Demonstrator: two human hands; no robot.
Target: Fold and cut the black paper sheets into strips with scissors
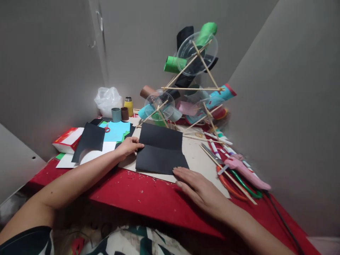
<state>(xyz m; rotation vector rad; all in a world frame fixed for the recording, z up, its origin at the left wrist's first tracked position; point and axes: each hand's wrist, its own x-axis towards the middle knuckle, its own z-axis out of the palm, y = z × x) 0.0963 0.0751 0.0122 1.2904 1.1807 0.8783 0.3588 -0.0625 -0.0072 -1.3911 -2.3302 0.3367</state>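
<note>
A black sheet of paper point(159, 150) with a crease across its middle lies on a beige board point(195, 159). My left hand point(129, 146) rests at the sheet's left edge, fingers curled against the crease. My right hand point(198, 187) lies flat with fingers stretched out, its fingertips touching the sheet's near right corner. Neither hand grips a tool.
A skewer-and-cup model point(190, 81) with paper rolls stands behind the board. Markers, scissors point(233, 175) and a pink glue gun point(247, 173) lie at the right. Black and blue paper point(115, 131), a red box point(67, 140), small jars and a plastic bag point(107, 99) sit left. Red cloth point(148, 198) covers the table.
</note>
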